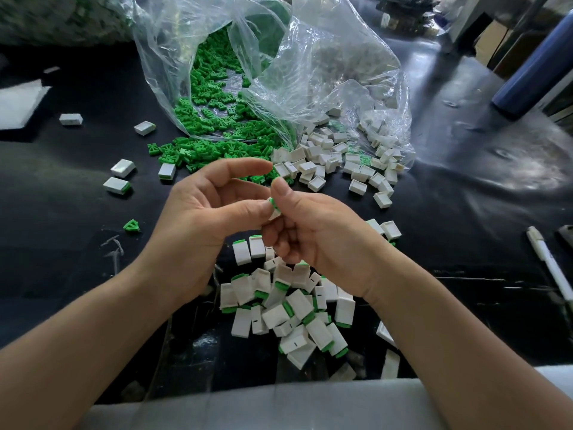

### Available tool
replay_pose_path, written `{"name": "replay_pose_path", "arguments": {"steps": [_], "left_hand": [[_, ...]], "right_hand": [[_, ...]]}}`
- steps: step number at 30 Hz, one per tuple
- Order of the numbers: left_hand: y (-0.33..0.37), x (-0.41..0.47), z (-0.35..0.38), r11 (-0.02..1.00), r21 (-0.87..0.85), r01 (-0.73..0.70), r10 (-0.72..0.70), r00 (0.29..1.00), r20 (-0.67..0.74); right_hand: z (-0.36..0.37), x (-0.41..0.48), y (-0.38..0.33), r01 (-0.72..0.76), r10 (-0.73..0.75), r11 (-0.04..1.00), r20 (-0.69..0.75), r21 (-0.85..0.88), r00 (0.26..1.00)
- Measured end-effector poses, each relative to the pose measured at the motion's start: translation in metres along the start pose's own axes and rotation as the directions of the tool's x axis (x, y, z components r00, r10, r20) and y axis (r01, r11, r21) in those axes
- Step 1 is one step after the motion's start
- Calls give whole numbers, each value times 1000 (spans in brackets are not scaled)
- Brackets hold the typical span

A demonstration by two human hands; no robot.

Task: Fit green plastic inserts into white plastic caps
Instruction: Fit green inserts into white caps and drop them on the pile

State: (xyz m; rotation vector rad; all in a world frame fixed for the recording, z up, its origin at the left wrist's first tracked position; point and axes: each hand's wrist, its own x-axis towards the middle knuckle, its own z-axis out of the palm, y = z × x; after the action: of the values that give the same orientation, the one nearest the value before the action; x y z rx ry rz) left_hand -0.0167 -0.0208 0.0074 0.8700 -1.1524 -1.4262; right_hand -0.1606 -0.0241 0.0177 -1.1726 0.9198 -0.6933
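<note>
Scanning from the left, we see a few finished pieces lying on the black tabletop, with one loose insert near them. Our left hand has its fingers loosely spread and its thumb pressing on the white cap. Our right hand pinches that cap, and the green insert shows at its top. The hands meet just above the finished pile. Farther back, a heap of inserts spills from a clear bag, with empty caps to its right. We judge the insert only partly seated. An off-centre thumb push could cock it, or pop the small piece out of the pinch into the pile below, where it would pass for done.
</note>
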Motion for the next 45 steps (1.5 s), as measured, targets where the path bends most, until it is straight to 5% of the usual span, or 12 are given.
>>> {"name": "replay_pose_path", "arguments": {"steps": [13, 25, 45], "left_hand": [[0, -2, 0, 1000, 16, -6, 6, 1000, 25], [-6, 0, 2, 999, -55, -1, 2, 1000, 25], [-5, -2, 5, 998, -61, 2, -4, 1000, -25]], "right_hand": [[2, -2, 4, -19, 19, 992, -4, -125, 1000], [6, 3, 11, 62, -136, 901, -144, -430, 980], [8, 4, 14, 58, -155, 879, -169, -474, 973]]}}
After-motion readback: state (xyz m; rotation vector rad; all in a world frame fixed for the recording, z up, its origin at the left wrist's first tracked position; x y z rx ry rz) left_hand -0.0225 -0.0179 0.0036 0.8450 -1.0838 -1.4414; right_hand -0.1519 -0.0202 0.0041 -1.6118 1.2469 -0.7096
